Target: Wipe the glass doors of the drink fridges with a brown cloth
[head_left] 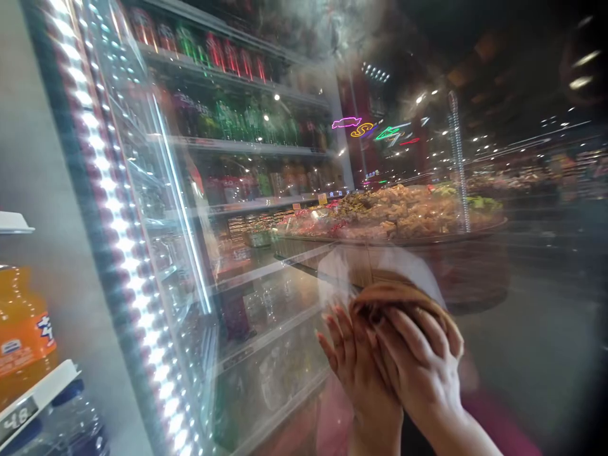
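Observation:
A brown cloth (403, 294) is bunched over and under my right hand (418, 354), whose fingers are bent and pressed onto it in front of the glass. Beside it on the left, almost touching, my left hand (351, 354) lies against the glass door (285, 316) with its fingers spread. Reflections of lights and of a pale shape overlie the glass around both hands. Part of the cloth's underside is hidden by the fingers.
Behind the glass, shelves (242, 149) hold rows of cans and bottles. A bright light strip (118, 225) runs down the door's left side. At far left stand an orange bottle (21, 335) and a price tag (19, 415). Heaped food and neon signs (363, 130) show as reflections.

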Motion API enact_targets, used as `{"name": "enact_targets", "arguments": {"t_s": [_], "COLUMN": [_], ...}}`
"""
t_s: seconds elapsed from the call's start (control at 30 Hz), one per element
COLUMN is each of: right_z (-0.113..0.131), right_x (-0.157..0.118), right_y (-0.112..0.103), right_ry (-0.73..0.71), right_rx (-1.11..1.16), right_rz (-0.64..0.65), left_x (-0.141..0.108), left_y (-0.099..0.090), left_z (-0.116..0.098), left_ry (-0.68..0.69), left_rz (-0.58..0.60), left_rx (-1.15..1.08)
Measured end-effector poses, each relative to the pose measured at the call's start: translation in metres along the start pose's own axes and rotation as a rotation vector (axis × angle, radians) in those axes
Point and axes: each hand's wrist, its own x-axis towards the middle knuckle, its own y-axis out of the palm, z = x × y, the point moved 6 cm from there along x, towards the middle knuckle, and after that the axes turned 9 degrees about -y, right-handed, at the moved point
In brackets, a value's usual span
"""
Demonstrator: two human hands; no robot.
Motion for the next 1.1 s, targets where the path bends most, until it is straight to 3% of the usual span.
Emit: {"name": "enact_targets", "arguments": {"t_s": [0.1,0.17,0.27,0.33,0.43,0.53,0.6,0.67,0.73,0.8,0.87,0.93,1.03,1.1], "right_z": [-0.019,-0.044,-0.078,-0.075,-0.050,-0.041,-0.057,-0.085,-0.114,-0.126,-0.114,-0.085,-0.056,-0.066], "right_x": [-0.046,-0.066,-0.056,-0.033,-0.015,-0.044,-0.069,-0.076,-0.064,-0.044,-0.030,-0.035,-0.077,-0.106], "right_y": [-0.014,-0.033,-0.044,-0.045,-0.035,-0.036,-0.048,-0.062,-0.070,-0.068,-0.057,-0.048,-0.050,-0.060], "right_ry": [-0.078,-0.084,0.224,0.307,0.196,0.079,0.072,0.117,0.231,0.352,0.345,0.203,0.012,0.035], "right_rx": [0.044,0.028,-0.011,-0.056,0.009,0.131,0.107,0.001,-0.107,-0.181,-0.205,-0.147,0.030,0.074], "right_rz": [-0.010,-0.145,-0.160,-0.170,-0.044,0.122,0.169,0.120,0.014,-0.059,-0.054,-0.002,0.121,0.191], "left_x": [-0.015,-0.016,-0.014,-0.014,-0.020,-0.026,-0.027,-0.027,-0.026,-0.027,-0.029,-0.032,-0.040,-0.048], "left_y": [0.006,0.010,0.013,0.017,0.025,0.030,0.032,0.032,0.032,0.032,0.032,0.032,0.029,0.030], "left_z": [-0.007,-0.009,-0.019,-0.025,-0.032,-0.035,-0.033,-0.032,-0.034,-0.036,-0.037,-0.038,-0.043,-0.045], "left_ry": [0.143,0.148,0.116,0.058,-0.005,0.022,0.017,-0.006,-0.027,-0.053,-0.084,-0.068,0.085,0.186], "left_rz": [0.056,0.090,0.084,0.099,0.139,0.166,0.185,0.194,0.199,0.202,0.191,0.161,0.116,0.128], "left_rx": [-0.001,0.039,0.074,0.065,0.026,-0.009,-0.015,-0.033,-0.072,-0.102,-0.101,-0.067,0.006,0.047]}}
